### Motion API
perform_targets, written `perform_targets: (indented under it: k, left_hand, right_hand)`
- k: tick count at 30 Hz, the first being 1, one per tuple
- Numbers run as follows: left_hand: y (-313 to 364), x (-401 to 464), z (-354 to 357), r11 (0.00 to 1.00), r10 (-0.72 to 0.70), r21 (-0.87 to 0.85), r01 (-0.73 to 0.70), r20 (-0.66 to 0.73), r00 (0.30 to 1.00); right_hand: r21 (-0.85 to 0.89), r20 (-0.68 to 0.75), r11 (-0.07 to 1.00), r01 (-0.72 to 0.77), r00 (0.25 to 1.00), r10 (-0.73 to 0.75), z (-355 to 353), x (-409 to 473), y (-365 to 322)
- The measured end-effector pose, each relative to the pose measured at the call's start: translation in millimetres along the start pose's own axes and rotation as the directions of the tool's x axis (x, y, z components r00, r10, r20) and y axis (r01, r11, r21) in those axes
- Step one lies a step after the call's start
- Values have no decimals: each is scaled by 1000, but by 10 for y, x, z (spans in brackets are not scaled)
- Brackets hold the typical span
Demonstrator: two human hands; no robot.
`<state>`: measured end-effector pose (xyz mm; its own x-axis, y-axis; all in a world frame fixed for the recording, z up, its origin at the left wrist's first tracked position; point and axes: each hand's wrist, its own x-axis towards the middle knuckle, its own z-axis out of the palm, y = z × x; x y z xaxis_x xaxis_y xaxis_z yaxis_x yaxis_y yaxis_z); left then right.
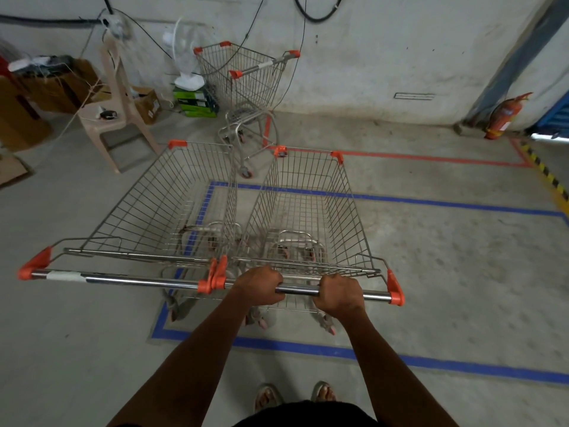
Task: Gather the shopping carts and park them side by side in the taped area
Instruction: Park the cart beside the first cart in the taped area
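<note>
At the far left stand cardboard boxes and a plastic chair, well apart from the work. The left cart sits astride the left edge of the blue tape, its handle free of any hand. Just beside it, handle ends touching, is the right cart, inside the blue outline. The left hand and the right hand both curl round the right cart's handle bar, each grip wrapped tight on the steel. Beyond, a third cart waits by the wall, near the red tape; whether it touches that line is hard to tell. A fire extinguisher leans at the far right. To finish this step well, push evenly with both hands so the right cart runs parallel to its neighbour, then nudge the left cart rightward until its wheels clear the blue line
</note>
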<state>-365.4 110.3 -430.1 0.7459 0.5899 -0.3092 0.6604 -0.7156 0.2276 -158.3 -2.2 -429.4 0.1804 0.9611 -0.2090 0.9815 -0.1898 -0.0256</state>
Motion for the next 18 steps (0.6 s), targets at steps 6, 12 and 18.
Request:
perform_targets:
  k: [6,12,18]
  left_hand:
    - [5,-6,-2,999,9,33,-9,-11,1000]
    - [18,-12,5,1000,-6,7,6,-1,1000]
    - [-4,54,-63,984,30,-179,-21,49,998]
  right_hand:
    - [-19,-32,1000,21,999,-22,3,-6,9]
    - [-17,-22,1000,22,1000,-22,24,-5,33]
    - [136,-7,985,107,994,-108,47,67,127]
